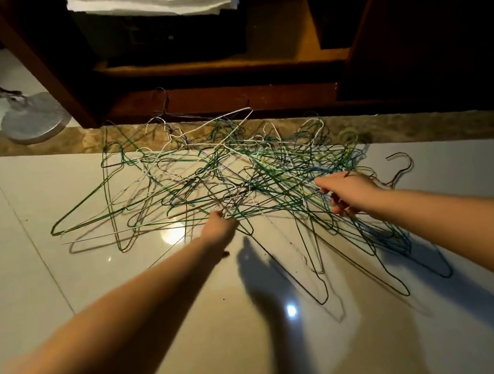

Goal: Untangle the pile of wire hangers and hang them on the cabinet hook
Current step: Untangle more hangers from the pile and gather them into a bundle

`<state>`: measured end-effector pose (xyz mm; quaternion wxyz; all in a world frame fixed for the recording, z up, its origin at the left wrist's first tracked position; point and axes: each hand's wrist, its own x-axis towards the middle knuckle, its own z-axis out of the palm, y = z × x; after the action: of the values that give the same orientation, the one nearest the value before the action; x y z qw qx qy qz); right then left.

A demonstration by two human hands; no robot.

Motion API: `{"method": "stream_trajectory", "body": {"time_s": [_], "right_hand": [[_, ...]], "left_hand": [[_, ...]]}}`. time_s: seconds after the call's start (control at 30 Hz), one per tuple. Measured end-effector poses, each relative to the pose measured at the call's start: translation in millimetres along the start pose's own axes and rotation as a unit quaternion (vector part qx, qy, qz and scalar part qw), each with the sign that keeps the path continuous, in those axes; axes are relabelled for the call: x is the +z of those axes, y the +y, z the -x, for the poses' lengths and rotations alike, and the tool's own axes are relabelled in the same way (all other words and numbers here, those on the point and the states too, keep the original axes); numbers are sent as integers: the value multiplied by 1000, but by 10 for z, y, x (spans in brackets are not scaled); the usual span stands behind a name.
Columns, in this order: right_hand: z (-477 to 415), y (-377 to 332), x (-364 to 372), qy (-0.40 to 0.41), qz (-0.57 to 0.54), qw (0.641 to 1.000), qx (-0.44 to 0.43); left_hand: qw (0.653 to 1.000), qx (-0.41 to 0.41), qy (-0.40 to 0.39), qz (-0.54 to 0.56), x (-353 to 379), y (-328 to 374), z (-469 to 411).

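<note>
Hands, both in your pile of wire hangers point(237, 172): left hand point(218, 227), fingertips buried among wires, grip unreadable; right hand point(348, 190), fingers curled round a few strands. Pile's far edge reaches the cabinet point(224, 95) base; tiled floor point(62, 297) shows on its left and toward you. Wires thin, green, white and blue, interlocked, lying flat.

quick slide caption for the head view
Left hand reaches into, right hand grips, a tangled pile of wire hangers on the tiled floor before a wooden cabinet.
</note>
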<state>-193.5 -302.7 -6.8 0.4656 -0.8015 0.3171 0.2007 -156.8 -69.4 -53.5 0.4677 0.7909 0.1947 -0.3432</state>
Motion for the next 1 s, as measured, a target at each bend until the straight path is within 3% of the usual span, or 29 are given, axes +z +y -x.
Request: {"method": "stream_trajectory", "body": {"time_s": [0.17,0.43,0.8,1.0], "right_hand": [[-102,25,115,-24,-97,995,-5],[-185,263,-227,92,-169,981,-18],[-268,167,-336,129,-121,984,17],[-310,269,-318,66,-127,990,-5]], "left_hand": [[987,-61,-54,136,538,-275,-116],[933,-92,-53,345,571,-143,-132],[949,-70,-73,298,400,-151,-74],[946,-73,-57,309,291,-105,-130]]}}
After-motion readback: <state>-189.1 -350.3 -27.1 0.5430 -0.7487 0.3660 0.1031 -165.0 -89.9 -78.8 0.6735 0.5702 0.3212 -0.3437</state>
